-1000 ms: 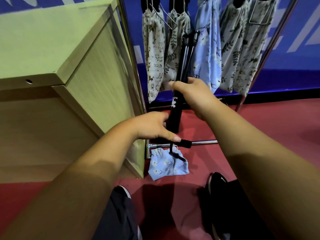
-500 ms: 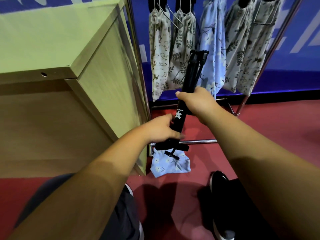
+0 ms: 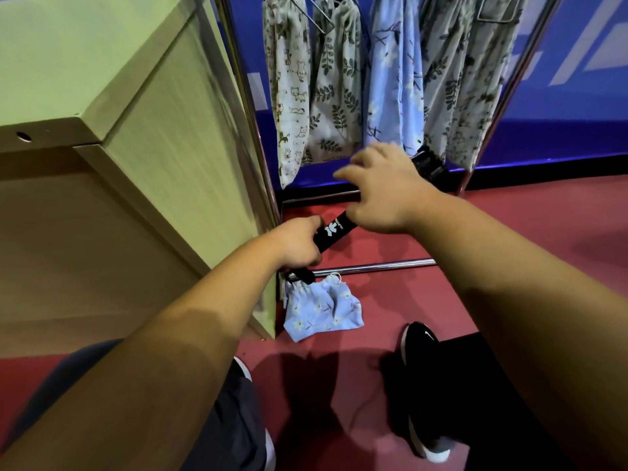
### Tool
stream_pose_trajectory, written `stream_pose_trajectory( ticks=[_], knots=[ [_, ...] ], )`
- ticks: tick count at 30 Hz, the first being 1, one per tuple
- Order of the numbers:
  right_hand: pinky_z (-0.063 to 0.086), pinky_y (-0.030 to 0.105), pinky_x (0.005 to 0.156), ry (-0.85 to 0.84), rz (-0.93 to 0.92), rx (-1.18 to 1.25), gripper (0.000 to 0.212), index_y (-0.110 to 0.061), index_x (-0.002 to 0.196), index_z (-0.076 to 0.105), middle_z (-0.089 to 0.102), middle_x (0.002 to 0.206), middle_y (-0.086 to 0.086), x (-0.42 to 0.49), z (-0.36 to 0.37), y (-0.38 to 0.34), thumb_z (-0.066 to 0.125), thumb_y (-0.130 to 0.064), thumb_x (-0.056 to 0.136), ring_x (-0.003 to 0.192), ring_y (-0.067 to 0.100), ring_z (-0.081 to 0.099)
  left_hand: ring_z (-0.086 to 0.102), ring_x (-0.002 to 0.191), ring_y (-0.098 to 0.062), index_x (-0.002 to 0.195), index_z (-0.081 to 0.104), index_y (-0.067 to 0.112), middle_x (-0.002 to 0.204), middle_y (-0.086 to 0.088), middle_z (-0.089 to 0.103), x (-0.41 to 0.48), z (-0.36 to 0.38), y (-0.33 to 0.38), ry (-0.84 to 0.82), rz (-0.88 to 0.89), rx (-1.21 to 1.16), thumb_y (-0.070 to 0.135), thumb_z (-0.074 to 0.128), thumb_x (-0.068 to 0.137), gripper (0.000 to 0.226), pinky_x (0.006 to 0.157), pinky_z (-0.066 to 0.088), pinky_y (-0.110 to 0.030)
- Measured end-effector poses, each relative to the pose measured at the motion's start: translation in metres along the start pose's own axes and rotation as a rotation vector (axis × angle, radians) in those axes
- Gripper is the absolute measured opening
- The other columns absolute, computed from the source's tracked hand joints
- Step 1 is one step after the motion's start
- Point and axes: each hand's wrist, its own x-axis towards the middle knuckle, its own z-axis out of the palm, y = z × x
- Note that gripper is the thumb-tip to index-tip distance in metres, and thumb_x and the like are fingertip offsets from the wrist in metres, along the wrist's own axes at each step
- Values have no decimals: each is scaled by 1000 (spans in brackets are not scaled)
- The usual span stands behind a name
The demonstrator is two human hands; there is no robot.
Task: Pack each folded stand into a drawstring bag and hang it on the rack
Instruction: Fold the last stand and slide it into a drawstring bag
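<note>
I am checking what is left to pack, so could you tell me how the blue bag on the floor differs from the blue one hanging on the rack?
The floor bag lies crumpled and short; the rack bag hangs long and straight. The floor bag rests by the lower bar; the rack bag is off the ground. Both are pale blue floral cloth.

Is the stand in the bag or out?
Out. The black stand is bare, gripped by the left hand; the blue floral bag lies crumpled on the floor beneath it.
</note>
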Motion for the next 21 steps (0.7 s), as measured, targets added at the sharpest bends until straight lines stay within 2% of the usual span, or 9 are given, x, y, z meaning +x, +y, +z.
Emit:
stream_pose_trajectory(
  ticks=[2,4,7,10,13,15,16,18,21],
  knots=[
    [3,62,129,-186,29,-112,84,-37,159,45,43,160,11,-3,14,-1,55,-68,82,156,38,23,61,88,-27,111,56,19,98,-7,65,2,2,0,6,18,44,5,72,83,35,66,38,-29],
    [13,66,124,-285,68,-179,81,-40,155,45,49,154,6,-9,27,-7,58,-70,81,148,36,37,61,93,-27,120,61,20,106,-8,66,4,4,-1,-11,24,60,5,69,85,38,70,38,-27],
    [29,60,110,-374,110,-204,55,-48,141,55,56,138,0,-15,45,-15,63,-58,88,129,33,53,61,94,-28,120,64,20,108,-9,66,9,13,-2,-61,45,87,4,66,86,37,72,40,-28],
    [33,49,91,-389,127,-146,27,-39,115,66,65,113,-7,-14,62,-19,63,-48,90,103,25,62,64,94,-30,110,62,16,100,-5,63,16,24,0,-84,85,108,3,69,83,31,71,49,-35],
    [43,38,78,-421,201,-94,16,-28,100,63,60,90,-6,-4,84,-16,64,-42,93,86,26,61,64,105,-30,103,56,22,102,0,65,33,37,-3,-59,151,253,7,66,81,28,88,47,-37],
    [50,36,76,-497,281,-34,19,-25,100,64,55,83,-5,4,102,-7,67,-42,93,86,28,63,58,113,-27,114,61,29,112,4,66,50,47,-11,69,243,435,11,69,82,37,104,39,-39],
    [51,35,77,-542,311,-8,22,-22,105,67,60,86,-3,7,112,-1,67,-41,93,89,30,66,56,115,-28,120,63,27,116,2,65,58,53,-17,165,295,481,11,70,83,41,107,37,-40],
    [52,36,83,-611,334,31,33,-14,125,71,73,111,7,12,136,13,63,-33,99,107,35,70,56,112,-33,122,64,19,117,-5,64,72,64,-30,360,316,434,3,67,79,45,100,44,-44],
    [50,37,101,-653,449,113,42,-5,144,60,67,138,20,13,181,38,54,-20,106,129,35,64,59,107,-35,116,62,17,115,-9,61,104,95,-58,437,119,228,6,62,82,36,92,52,-49]
  ],
)
